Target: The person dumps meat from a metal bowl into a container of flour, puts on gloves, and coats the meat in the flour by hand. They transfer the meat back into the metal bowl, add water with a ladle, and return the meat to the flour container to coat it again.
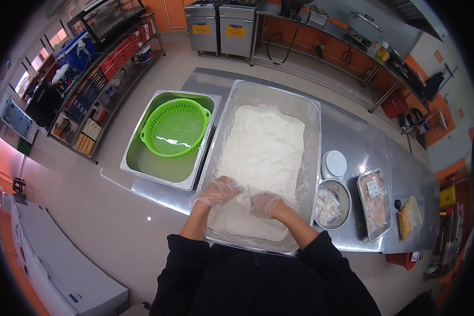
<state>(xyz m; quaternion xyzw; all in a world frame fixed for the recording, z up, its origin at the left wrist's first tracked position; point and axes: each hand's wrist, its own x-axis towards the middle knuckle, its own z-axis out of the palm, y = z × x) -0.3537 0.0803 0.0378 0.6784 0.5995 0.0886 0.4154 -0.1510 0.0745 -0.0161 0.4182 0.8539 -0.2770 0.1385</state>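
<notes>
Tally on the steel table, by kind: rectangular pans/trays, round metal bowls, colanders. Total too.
Rectangular pans/trays: 3 (powder pan, liquid pan, labelled tray)
Round metal bowls: 1 (bowl beside the powder pan)
Colanders: 1 (green colander, sitting in the liquid pan)
Total: 5

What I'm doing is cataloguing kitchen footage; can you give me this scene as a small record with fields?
Left hand: clear glove, at the white powder
Right hand: clear glove, also at the powder
Grip: cannot tell; fingers partly hidden
Powder container: deep metal pan
Left of pan: metal tub with a green basket inside
Right of pan: metal bowl of white contents, then a labelled tray
</notes>
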